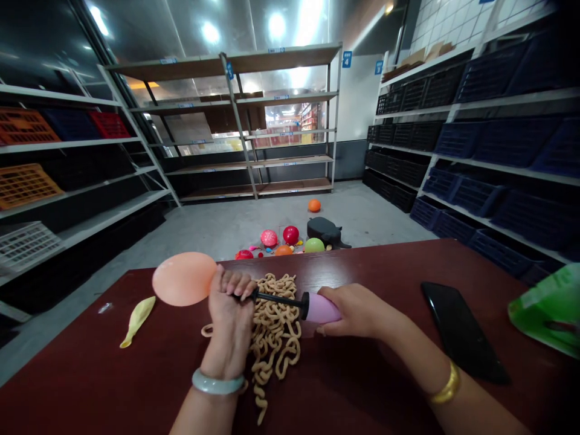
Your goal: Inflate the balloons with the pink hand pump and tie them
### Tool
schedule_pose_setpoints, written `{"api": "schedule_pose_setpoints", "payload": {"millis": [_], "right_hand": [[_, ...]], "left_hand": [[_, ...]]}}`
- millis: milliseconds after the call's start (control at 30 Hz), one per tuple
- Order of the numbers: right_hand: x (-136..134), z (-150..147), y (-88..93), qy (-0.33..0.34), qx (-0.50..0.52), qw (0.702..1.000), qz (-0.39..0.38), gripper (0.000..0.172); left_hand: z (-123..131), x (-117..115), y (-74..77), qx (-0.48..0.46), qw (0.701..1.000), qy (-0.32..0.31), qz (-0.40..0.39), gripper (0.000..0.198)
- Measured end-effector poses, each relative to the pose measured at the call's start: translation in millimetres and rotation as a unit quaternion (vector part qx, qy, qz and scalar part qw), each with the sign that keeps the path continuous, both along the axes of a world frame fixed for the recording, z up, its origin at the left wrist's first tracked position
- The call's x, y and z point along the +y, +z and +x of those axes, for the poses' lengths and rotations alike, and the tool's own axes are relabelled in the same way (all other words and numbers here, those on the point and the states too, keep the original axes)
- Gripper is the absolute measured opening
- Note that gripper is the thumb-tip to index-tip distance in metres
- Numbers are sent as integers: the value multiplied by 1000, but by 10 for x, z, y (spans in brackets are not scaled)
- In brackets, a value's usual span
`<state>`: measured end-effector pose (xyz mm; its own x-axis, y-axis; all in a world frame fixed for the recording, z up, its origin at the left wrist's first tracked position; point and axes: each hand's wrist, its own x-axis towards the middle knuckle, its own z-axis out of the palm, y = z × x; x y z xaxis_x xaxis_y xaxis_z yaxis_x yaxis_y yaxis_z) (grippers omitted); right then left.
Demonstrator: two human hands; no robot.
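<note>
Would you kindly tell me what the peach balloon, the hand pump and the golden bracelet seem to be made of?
Peach balloon: probably thin latex, satiny, judging by its smooth, stretched skin.
Hand pump: likely plastic, given its smooth, evenly lilac body, though the black rod could be metal.
Golden bracelet: perhaps polished metal, from its bright sheen.

left grip (232, 299): closed around black end of pump (290, 301), peach balloon (183, 279) against it | right grip (353, 309): around lilac barrel (321, 307) | tabletop (362, 393): tan cord heap (277, 335) beneath, limp yellow balloon (139, 318) left, flat black slab (462, 331) right
</note>
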<state>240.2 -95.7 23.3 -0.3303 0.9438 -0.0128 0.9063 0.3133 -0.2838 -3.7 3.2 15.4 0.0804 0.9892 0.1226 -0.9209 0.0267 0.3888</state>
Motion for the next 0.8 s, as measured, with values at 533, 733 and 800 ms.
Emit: {"api": "schedule_pose_setpoints", "payload": {"millis": [533, 733, 800], "right_hand": [[-4, -222, -53, -2, 55, 998, -20, 60], [44, -30, -43, 4, 33, 999, 2, 50], [61, -1, -61, -16, 4, 1000, 20, 44]], "left_hand": [[298, -182, 51, 40, 996, -34, -75, 49], [-300, 22, 265, 16, 999, 31, 11, 48], [-329, 28, 262, 23, 999, 41, 22, 49]]}}
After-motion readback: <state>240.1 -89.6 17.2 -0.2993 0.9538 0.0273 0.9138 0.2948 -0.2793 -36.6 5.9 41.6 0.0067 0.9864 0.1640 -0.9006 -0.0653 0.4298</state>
